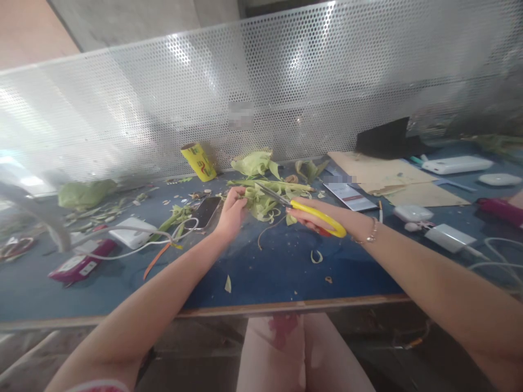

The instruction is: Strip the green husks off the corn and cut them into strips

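My right hand (309,216) grips a pair of scissors (321,216) with yellow handles, its blades pointing up and left over the greenery. My left hand (233,211) is closed at the left edge of a pale green leafy plant piece (263,208) with curled strips, its fingertips partly hidden. Long green stalks (286,185) lie just behind both hands, with a crumpled pale green leaf (254,163) beyond them. A dark phone (208,211) lies left of my left hand. Another phone with a lit screen (351,195) is beyond my right wrist.
A yellow tube (199,162) leans by the perforated metal screen (278,98). Brown paper sheets (384,171) lie to the right, near a white charger (450,238). On the left are a magenta power strip (84,262), a white box (133,233) and a white cable. Scraps litter the blue table (265,272).
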`<control>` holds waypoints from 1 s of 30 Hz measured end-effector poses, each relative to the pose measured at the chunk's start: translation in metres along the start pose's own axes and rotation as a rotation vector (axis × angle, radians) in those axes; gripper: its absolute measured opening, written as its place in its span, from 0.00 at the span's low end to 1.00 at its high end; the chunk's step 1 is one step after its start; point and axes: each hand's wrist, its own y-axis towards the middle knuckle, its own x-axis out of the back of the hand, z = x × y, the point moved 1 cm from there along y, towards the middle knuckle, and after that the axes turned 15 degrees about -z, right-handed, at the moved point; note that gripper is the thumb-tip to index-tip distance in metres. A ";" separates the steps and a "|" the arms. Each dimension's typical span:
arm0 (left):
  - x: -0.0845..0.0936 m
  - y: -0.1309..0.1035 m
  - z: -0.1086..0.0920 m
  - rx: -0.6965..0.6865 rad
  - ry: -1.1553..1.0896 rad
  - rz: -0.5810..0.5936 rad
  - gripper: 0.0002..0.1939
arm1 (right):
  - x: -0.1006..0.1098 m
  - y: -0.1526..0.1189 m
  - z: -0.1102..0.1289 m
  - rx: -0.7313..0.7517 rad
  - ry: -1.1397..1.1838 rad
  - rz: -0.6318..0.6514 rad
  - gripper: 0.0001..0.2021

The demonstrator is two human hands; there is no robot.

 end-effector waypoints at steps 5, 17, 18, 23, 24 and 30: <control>-0.005 -0.009 -0.003 0.011 0.006 0.063 0.09 | -0.008 0.001 0.002 0.005 -0.068 -0.105 0.13; -0.005 -0.013 0.000 -0.025 0.059 0.131 0.08 | -0.011 0.004 -0.002 0.145 -0.066 -0.146 0.14; -0.005 -0.013 0.000 -0.024 0.062 0.127 0.08 | -0.011 0.003 -0.002 0.138 -0.076 -0.157 0.15; -0.007 -0.014 -0.001 -0.003 0.034 0.104 0.09 | -0.009 0.003 -0.004 0.110 -0.091 -0.183 0.18; -0.007 -0.014 -0.001 0.002 0.033 0.097 0.09 | -0.009 0.003 -0.004 0.104 -0.092 -0.180 0.19; -0.009 -0.014 -0.004 0.060 0.011 0.053 0.08 | -0.007 0.000 0.002 0.052 -0.149 -0.213 0.21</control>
